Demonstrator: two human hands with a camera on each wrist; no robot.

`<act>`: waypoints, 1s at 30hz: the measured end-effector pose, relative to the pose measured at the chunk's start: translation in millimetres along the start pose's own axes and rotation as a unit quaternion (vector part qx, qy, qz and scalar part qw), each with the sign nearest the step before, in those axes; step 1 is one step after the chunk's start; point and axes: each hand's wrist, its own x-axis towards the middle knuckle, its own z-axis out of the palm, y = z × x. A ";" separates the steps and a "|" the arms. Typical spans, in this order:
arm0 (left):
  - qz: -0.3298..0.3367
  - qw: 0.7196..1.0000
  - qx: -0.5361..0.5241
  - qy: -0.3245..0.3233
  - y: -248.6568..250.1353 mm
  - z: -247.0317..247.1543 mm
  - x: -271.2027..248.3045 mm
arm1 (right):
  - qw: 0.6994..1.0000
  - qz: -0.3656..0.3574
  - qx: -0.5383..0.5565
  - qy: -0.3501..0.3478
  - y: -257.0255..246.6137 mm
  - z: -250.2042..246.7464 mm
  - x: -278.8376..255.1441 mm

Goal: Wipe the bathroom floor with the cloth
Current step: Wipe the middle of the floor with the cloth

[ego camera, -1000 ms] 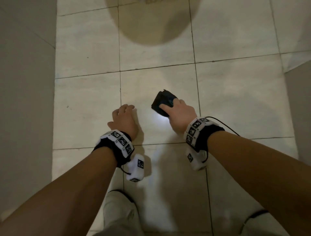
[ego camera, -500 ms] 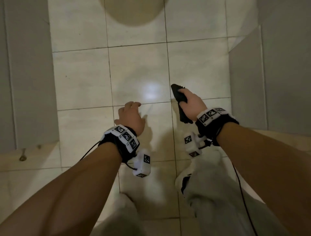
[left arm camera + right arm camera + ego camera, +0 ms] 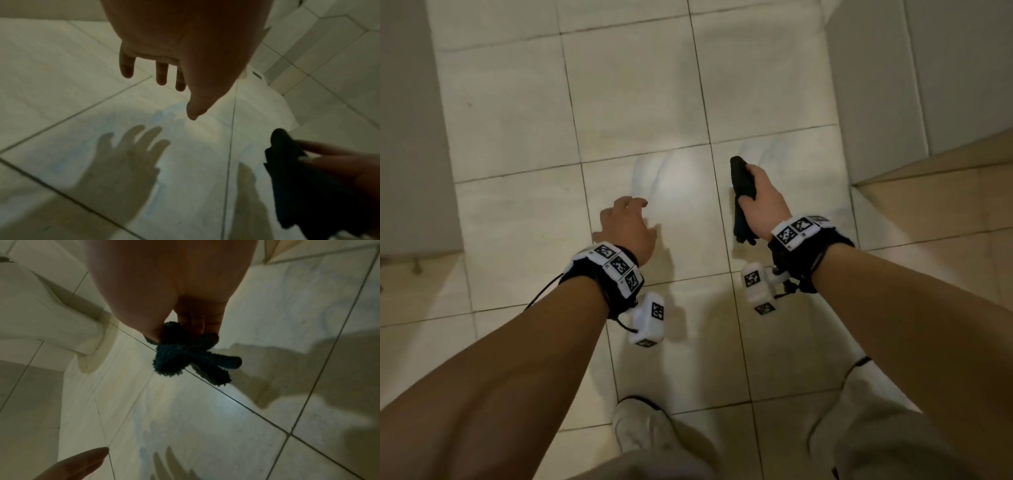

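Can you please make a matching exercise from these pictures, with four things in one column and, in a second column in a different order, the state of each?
Things
1. dark fluffy cloth
2. left hand
3. right hand
4. pale tiled floor

States
A. open, fingers spread, holding nothing
B. shows faint streaks and the hands' shadows
C. bunched up, hanging above the tiles
D. gripping something dark

Right pairs: 1-C, 2-A, 3-D, 4-B
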 end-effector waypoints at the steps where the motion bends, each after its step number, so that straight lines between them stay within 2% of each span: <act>1: -0.002 1.000 0.004 0.014 -2.7 18.1 9.5 | 1.000 -0.003 0.006 0.001 13.8 7.2 8.8; 6: -0.015 0.998 0.024 0.064 -3.0 87.7 51.2 | 0.997 -0.077 0.021 0.007 57.8 20.6 52.6; 12: 0.016 0.991 0.008 0.135 5.6 105.5 75.8 | 0.988 -0.142 -0.029 0.059 64.6 4.5 87.6; 20: -0.001 0.994 0.010 0.111 -23.6 101.8 42.5 | 0.979 -0.118 -0.156 0.064 88.1 -7.6 57.0; 26: 0.051 0.988 0.018 0.142 -22.6 118.2 42.0 | 0.949 -0.125 -0.283 0.066 114.8 12.0 42.9; 30: 0.061 0.991 0.021 0.119 -18.4 129.2 31.5 | 0.937 -0.120 -0.327 0.039 129.0 25.1 20.1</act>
